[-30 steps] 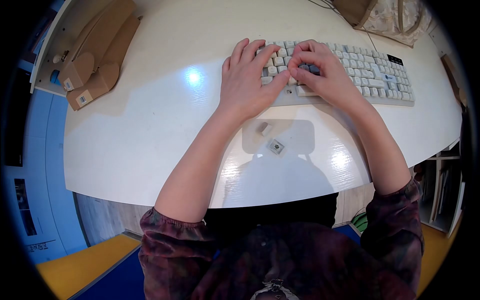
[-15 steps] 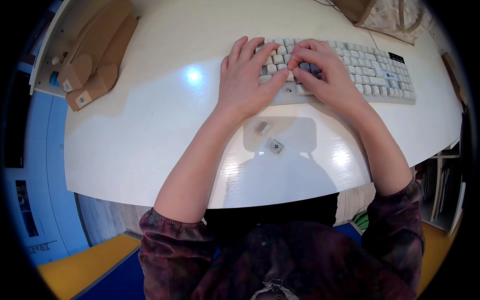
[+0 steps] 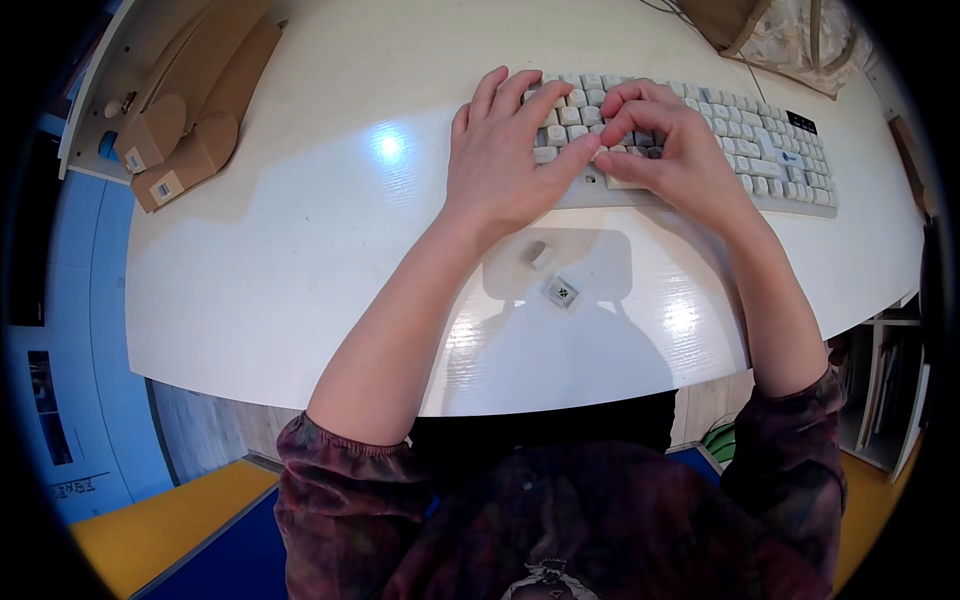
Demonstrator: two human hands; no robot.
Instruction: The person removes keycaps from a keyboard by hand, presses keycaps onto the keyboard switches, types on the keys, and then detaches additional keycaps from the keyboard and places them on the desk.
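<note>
A white keyboard point(image 3: 760, 165) lies across the back of the table, with a gap in its front row where a dark socket point(image 3: 590, 179) shows. My left hand point(image 3: 510, 160) rests over its left end, fingers spread and thumb reaching toward my right hand. My right hand point(image 3: 675, 150) is bent over the keys, thumb and index finger pinched close together; whatever sits between them is too small to make out. On the table in front of the keyboard are a loose keycap point(image 3: 539, 255) and, beside it, a small square piece point(image 3: 561, 292) with a dark cross mark.
Brown cardboard pieces point(image 3: 200, 140) stand at the left on the white table point(image 3: 270, 260). A brown and clear bag point(image 3: 800, 40) is at the back right, with a cable near it. Open shelves point(image 3: 880, 390) are below the table at the right.
Both hands have shifted slightly right in view, and the keyboard and loose pieces appear shifted the same way. The right fingers are still bent at the same part of the keyboard.
</note>
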